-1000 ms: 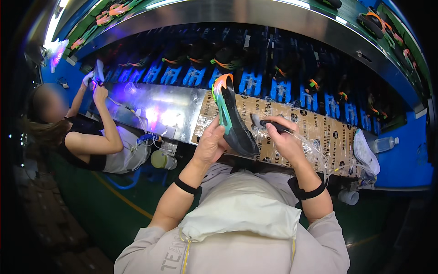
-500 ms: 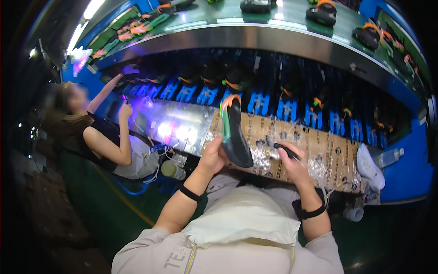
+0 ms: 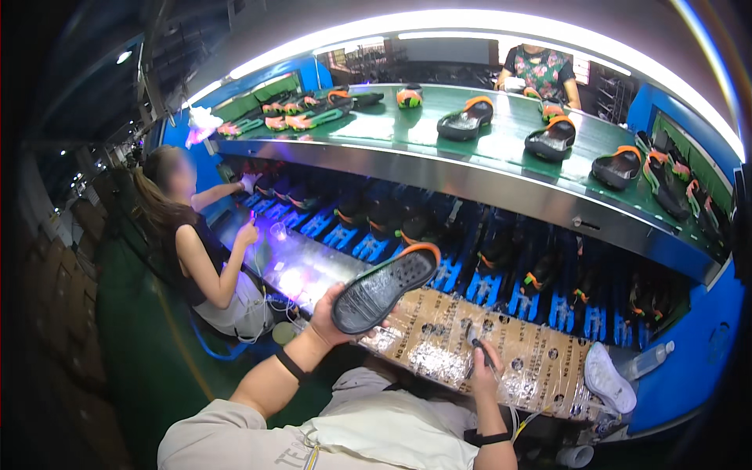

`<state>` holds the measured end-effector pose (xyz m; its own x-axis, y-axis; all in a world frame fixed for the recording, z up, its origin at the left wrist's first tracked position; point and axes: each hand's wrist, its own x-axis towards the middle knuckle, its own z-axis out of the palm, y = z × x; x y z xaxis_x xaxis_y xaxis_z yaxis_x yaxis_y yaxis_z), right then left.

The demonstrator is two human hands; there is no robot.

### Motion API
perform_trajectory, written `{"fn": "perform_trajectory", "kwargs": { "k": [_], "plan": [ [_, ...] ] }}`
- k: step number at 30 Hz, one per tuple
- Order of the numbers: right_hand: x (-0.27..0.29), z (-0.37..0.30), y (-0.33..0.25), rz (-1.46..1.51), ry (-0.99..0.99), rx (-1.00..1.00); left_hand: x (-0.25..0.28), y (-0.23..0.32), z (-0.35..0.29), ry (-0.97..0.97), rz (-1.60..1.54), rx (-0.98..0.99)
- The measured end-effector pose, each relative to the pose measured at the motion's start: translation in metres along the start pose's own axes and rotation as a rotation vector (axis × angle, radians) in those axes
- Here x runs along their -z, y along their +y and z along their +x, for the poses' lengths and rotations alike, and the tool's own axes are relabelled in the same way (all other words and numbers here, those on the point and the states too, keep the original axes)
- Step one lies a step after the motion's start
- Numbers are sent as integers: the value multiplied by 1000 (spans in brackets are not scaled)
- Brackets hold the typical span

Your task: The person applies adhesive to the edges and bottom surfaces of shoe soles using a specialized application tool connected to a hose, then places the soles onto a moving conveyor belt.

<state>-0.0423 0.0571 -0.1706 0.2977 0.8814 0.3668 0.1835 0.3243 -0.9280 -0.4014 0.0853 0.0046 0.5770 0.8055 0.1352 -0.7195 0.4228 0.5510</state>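
My left hand (image 3: 327, 319) is wrapped round the edge of a black shoe sole (image 3: 384, 288) with an orange and green rim. The sole is raised in front of me, its hollow inner face turned up and shiny. Lower and to the right, my right hand (image 3: 487, 366) grips a black-handled brush (image 3: 475, 341), tip pointing away from me. The brush is apart from the sole, over a bench top covered with printed brown wrap (image 3: 439, 323). Thin pale tubing or cable runs down beside my right wrist.
Beyond the bench, blue racks (image 3: 368, 247) hold dark shoe parts. Above them a green conveyor (image 3: 376, 129) carries several soles. At the bench's right end are a white shoe sole (image 3: 608, 377) and a clear bottle (image 3: 647, 360). A co-worker (image 3: 205, 254) sits left; another person (image 3: 540, 74) is across.
My left hand has turned the sole from edge-on to show its inner face. My view has tilted up, bringing the conveyor and the far person into sight. The brush stays in my right hand.
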Motion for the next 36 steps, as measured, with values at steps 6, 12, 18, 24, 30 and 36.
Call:
{"fn": "perform_trajectory", "kwargs": {
  "k": [6, 12, 18, 24, 30, 36],
  "plan": [
    [5, 3, -11, -54, -30, 28, -135, 102, 126, -192, 92, -372],
    [3, 3, -9, -46, -6, 46, -133, 98, 172, 234, 505, -503],
    [4, 4, -12, -67, -24, 23, -103, 147, 218, 649, 2030, -1184],
    [0, 3, -11, -48, -73, -63, -75, 220, 265, 856, 2330, -652],
    [-1, 2, -10, -28, -69, -127, -52, 267, 282, 702, 2200, -450],
    [4, 4, -11, -128, -128, -93, 22, 347, 262, 746, 2608, -709]
  ]
}}
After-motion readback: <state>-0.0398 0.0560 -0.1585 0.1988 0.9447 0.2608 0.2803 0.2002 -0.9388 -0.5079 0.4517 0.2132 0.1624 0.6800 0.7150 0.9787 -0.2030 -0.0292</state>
